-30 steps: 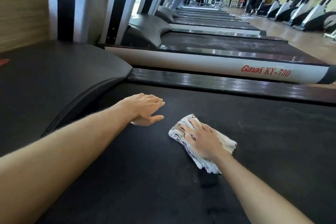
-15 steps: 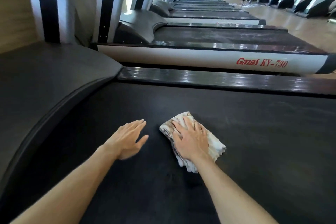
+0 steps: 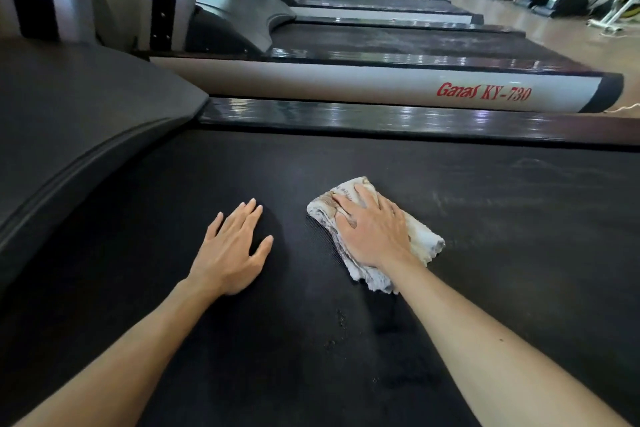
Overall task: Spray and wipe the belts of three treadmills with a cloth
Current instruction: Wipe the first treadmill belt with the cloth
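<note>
Pressing cloth [image 3: 424, 243] on belt [image 3: 519, 253], right hand [image 3: 375, 236] beside left hand [image 3: 232, 250]

Cloth [image 3: 420, 239] middle hidden under right hand [image 3: 375, 236]. Belt [image 3: 519, 253] cut off at lower, right frame edges. People at upper right: blurred, heads cropped.

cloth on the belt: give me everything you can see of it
The cloth is a whitish, terry-looking rag with brown-grey staining, most on its far-left end, and frayed edges at the near end. It is folded or bunched into a rough oblong pad lying flat on the black treadmill belt, long axis running from far-left to near-right. The right hand lies palm-down across its middle, fingers spread toward the far end, covering most of it. The left hand rests on the belt beside it, not touching it.
</note>
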Available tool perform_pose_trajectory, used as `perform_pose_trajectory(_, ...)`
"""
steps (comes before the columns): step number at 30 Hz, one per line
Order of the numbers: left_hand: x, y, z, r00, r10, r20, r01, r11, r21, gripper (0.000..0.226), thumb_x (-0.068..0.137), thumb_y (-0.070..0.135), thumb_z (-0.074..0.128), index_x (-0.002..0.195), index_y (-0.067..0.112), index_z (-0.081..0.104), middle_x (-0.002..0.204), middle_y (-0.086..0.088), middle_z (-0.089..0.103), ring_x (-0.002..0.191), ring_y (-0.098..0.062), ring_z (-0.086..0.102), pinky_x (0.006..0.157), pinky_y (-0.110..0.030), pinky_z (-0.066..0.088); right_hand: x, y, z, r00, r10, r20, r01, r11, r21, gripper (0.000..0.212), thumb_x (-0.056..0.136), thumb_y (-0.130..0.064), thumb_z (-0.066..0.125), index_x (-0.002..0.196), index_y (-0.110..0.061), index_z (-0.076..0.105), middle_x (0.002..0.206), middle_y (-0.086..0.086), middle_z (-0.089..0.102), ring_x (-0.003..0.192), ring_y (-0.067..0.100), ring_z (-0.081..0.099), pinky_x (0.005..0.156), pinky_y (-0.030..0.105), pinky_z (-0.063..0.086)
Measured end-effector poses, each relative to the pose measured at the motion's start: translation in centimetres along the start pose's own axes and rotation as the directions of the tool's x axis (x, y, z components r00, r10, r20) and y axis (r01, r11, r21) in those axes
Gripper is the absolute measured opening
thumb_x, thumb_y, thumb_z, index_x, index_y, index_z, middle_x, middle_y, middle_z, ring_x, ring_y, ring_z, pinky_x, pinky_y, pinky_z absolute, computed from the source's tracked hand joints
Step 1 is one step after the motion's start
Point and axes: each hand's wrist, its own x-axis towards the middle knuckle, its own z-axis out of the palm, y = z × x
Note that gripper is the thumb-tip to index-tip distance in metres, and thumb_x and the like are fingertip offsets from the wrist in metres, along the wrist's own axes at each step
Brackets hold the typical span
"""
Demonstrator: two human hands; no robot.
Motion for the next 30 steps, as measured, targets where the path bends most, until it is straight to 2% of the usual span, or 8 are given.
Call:
perform_pose_trajectory(6, -0.2, 0.1, 0.3, 0.999, 0.004, -0.038, -0.004, 1.000, -0.004, 0.067, 0.104, 0.050, 0.030, 0.162, 0.021, 0.013, 0.170, 0.008, 0.005, 0.155, -0.006, -0.002, 0.127, -0.038, -0.002, 2.5, -1.1, 0.1, 0.997, 0.075, 0.023, -0.074, 0.996, -0.046, 0.052, 0.103, -0.052, 0.028, 0.156, -0.049, 0.030, 0.171, -0.004, 0.015, 0.152, 0.031, 0.022, 0.123, 0.055, 0.017)
perform_pose_trajectory(12, 0.0, 0.1, 0.4, 0.998, 0.013, -0.055, -0.013, 1.000, -0.004, 0.071, 0.100, 0.056, 0.022, 0.162, 0.020, 0.016, 0.170, 0.007, 0.008, 0.155, -0.007, 0.001, 0.127, -0.038, -0.001, -2.5, -0.3, -0.9, 0.969, -0.202, 0.138, 0.203, 0.979, 0.009, 0.052, 0.103, -0.056, 0.031, 0.156, -0.053, 0.028, 0.172, -0.015, 0.007, 0.157, 0.022, 0.013, 0.127, 0.052, 0.012)
perform_pose_trajectory(15, 0.0, 0.0, 0.3, 0.999, 0.008, -0.052, -0.008, 1.000, 0.001, 0.069, 0.103, 0.053, 0.026, 0.162, 0.020, 0.014, 0.170, 0.006, 0.006, 0.156, -0.007, 0.000, 0.127, -0.039, -0.001, -2.1, 1.5, -1.4, 0.975, -0.167, 0.148, 0.170, 0.985, -0.008, 0.052, 0.104, -0.055, 0.030, 0.156, -0.055, 0.024, 0.172, -0.017, 0.006, 0.158, 0.020, 0.014, 0.127, 0.051, 0.014)
perform_pose_trajectory(19, -0.1, 0.1, 0.2, 0.999, 0.007, -0.053, -0.007, 1.000, 0.005, 0.068, 0.104, 0.051, 0.029, 0.162, 0.019, 0.014, 0.170, 0.006, 0.006, 0.156, -0.007, 0.000, 0.127, -0.039, -0.001, 0.6, -0.5, -1.4, 0.992, -0.075, 0.103, 0.077, 0.997, -0.016, 0.051, 0.105, -0.051, 0.030, 0.156, -0.049, 0.030, 0.172, -0.010, 0.010, 0.153, 0.029, 0.024, 0.124, 0.052, 0.019)
perform_pose_trajectory(22, -0.1, 0.2, 0.2, 0.999, 0.009, -0.045, -0.010, 1.000, -0.006, 0.067, 0.104, 0.050, 0.030, 0.162, 0.019, 0.015, 0.170, 0.006, 0.007, 0.155, -0.007, 0.000, 0.127, -0.039, 0.000, -1.3, -2.6, -1.0, 0.967, -0.206, 0.150, 0.211, 0.977, -0.017, 0.052, 0.105, -0.053, 0.030, 0.157, -0.052, 0.027, 0.172, -0.012, 0.007, 0.155, 0.026, 0.017, 0.126, 0.049, 0.013)
perform_pose_trajectory(25, -0.1, 0.0, 0.4, 0.999, 0.010, -0.049, -0.011, 1.000, -0.006, 0.066, 0.104, 0.049, 0.031, 0.162, 0.019, 0.017, 0.170, 0.006, 0.008, 0.156, -0.007, 0.001, 0.127, -0.039, 0.001, -4.5, -0.6, -1.6, 0.928, -0.317, 0.195, 0.321, 0.947, 0.012, 0.059, 0.096, -0.064, 0.020, 0.154, -0.057, 0.028, 0.171, -0.018, 0.007, 0.155, 0.019, 0.017, 0.127, 0.044, 0.013)
perform_pose_trajectory(28, 0.0, -0.2, 0.4, 0.998, 0.007, -0.058, -0.007, 1.000, -0.003, 0.065, 0.104, 0.045, 0.032, 0.162, 0.019, 0.018, 0.170, 0.005, 0.009, 0.156, -0.008, 0.002, 0.127, -0.040, 0.001, -3.2, 2.6, -2.1, 0.949, -0.234, 0.211, 0.241, 0.971, -0.006, 0.068, 0.086, -0.072, 0.011, 0.152, -0.062, 0.025, 0.170, -0.022, 0.004, 0.155, 0.018, 0.020, 0.127, 0.045, 0.017)
perform_pose_trajectory(30, -0.1, 0.0, 0.2, 0.998, 0.006, -0.059, -0.007, 1.000, -0.007, 0.064, 0.105, 0.043, 0.032, 0.162, 0.018, 0.018, 0.170, 0.005, 0.010, 0.156, -0.009, 0.003, 0.127, -0.040, 0.000, -1.3, 2.8, -1.8, 0.963, -0.173, 0.206, 0.184, 0.982, -0.034, 0.063, 0.092, -0.070, 0.016, 0.154, -0.062, 0.021, 0.172, -0.019, 0.003, 0.156, 0.024, 0.020, 0.126, 0.049, 0.018)
